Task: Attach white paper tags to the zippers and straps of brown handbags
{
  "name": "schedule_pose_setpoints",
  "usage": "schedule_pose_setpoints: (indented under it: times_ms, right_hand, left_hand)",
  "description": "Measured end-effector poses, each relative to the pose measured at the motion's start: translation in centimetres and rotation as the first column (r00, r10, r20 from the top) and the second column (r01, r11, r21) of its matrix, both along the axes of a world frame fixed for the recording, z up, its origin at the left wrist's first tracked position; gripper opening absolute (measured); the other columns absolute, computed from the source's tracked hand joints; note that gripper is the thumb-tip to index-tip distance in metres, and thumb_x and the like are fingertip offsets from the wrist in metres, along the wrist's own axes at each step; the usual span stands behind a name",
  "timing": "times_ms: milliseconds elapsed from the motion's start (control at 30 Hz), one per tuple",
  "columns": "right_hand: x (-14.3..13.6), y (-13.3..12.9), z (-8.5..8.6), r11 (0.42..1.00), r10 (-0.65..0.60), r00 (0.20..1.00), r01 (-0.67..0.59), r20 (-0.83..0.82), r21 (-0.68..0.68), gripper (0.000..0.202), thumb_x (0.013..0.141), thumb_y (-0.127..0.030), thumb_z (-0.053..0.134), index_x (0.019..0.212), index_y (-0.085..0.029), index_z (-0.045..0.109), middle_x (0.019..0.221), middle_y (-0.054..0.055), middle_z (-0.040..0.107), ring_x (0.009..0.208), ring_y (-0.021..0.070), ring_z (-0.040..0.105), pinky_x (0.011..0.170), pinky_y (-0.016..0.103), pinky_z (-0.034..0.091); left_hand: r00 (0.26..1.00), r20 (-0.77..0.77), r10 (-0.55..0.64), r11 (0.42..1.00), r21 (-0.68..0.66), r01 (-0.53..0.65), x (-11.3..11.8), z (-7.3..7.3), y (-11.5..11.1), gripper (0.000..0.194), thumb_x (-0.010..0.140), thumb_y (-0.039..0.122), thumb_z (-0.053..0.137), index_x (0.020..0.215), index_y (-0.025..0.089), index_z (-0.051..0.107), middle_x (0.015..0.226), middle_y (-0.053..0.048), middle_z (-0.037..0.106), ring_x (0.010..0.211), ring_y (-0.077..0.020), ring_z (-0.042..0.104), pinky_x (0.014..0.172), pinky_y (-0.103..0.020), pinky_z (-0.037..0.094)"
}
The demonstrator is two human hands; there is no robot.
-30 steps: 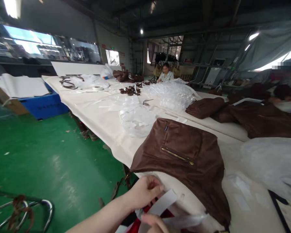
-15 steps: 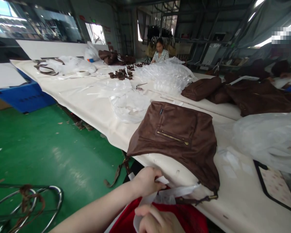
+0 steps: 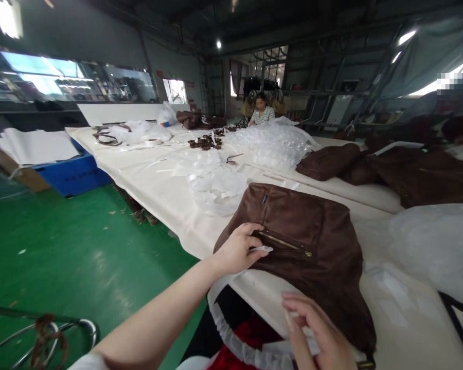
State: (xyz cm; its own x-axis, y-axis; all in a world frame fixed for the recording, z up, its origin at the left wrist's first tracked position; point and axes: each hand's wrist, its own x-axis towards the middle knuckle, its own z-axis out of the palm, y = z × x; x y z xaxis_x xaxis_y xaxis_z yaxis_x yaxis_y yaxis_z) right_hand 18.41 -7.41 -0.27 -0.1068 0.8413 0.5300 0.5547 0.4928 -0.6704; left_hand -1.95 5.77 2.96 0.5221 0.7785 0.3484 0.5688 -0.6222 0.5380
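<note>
A dark brown shoulder bag [image 3: 293, 221] lies on the pale table, its brass zipper [image 3: 283, 242] facing up. My left hand [image 3: 239, 249] rests over the bag's left part, near the zipper's end. Between its thumb and fingers a small white strip [image 3: 263, 249] is pinched. The bag's strap, wrapped in whitish film [image 3: 235, 339], loops down over the table's front edge towards my lap. My right hand [image 3: 320, 331] is beside the bag's lower edge, over the wrapped strap. Its fingers are slightly bent and apart from the thumb, somewhat blurred.
Crumpled clear plastic [image 3: 218, 187] lies behind the bag. More brown bags [image 3: 327, 162] and a plastic heap [image 3: 435, 246] are at right. A person [image 3: 262, 113] sits at the far end. A blue box [image 3: 75, 172] and a metal-framed stool [image 3: 88, 331] stand at left.
My left hand has risen from the table's front edge onto the bag, still holding the white strip. My right hand has moved right, its fingers straighter. The view has tilted up.
</note>
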Motion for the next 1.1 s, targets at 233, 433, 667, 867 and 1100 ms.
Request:
schedule_pose_setpoints:
  times_ms: [233,433,667,867,1100]
  right_hand:
    - [1.6,5.3,-1.0,0.951,0.004,0.988,0.043,0.153,-0.308,0.036,0.093,-0.024,0.036,0.108,-0.019,0.068,0.114,0.009,0.069,0.108,0.0246,0.063,0.097,0.042,0.049]
    - [1.2,5.9,-2.5,0.899,-0.108,0.994,0.105,0.017,-0.425,0.036,0.093,-0.03,0.036,0.098,-0.019,0.07,0.105,0.01,0.071,0.1,0.0247,0.065,0.092,0.039,0.05]
    - [2.2,5.9,-1.5,0.838,-0.18,0.938,-0.012,-0.297,-0.545,0.041,0.09,-0.051,0.049,0.1,-0.02,0.072,0.105,0.009,0.073,0.103,0.0263,0.066,0.094,0.038,0.049]
    - [1.6,6.0,0.0,0.736,-0.302,0.707,-0.253,-0.64,-0.627,0.035,0.075,-0.048,0.074,0.09,-0.016,0.076,0.087,0.007,0.073,0.071,0.0174,0.064,0.061,0.024,0.05]
    - [2.4,4.5,1.2,0.676,-0.403,0.362,-0.502,-0.841,-0.54,0.028,0.06,-0.028,0.089,0.08,-0.018,0.073,0.077,0.0,0.066,0.056,0.006,0.051,0.051,0.014,0.045]
  left_hand:
    - [0.953,-0.295,0.074,0.991,0.129,-0.038,2.7,-0.7,-0.4,0.012,0.084,0.021,0.063,0.078,0.015,0.07,0.13,-0.014,0.052,0.114,-0.0275,0.054,0.102,-0.041,0.046]
    - [0.926,-0.374,0.057,0.987,-0.121,-0.11,3.4,-0.6,-1.2,0.01,0.082,0.023,0.063,0.078,0.017,0.07,0.092,-0.009,0.064,0.089,-0.023,0.062,0.084,-0.034,0.05]
    - [0.971,-0.241,-0.004,0.902,-0.42,-0.1,4.0,1.1,-1.6,0.017,0.079,0.03,0.063,0.07,0.015,0.062,0.065,0.0,0.057,0.063,-0.0153,0.054,0.059,-0.024,0.041]
    - [0.967,0.249,-0.044,0.698,-0.685,0.208,4.2,0.9,-5.2,0.027,0.081,0.037,0.063,0.067,0.014,0.054,0.065,0.004,0.044,0.061,-0.0094,0.038,0.054,-0.019,0.032]
    - [0.939,0.293,0.181,0.801,-0.598,0.032,0.8,-0.8,-5.5,0.04,0.091,0.047,0.049,0.067,0.016,0.047,0.062,0.005,0.036,0.058,-0.0082,0.033,0.052,-0.02,0.028]
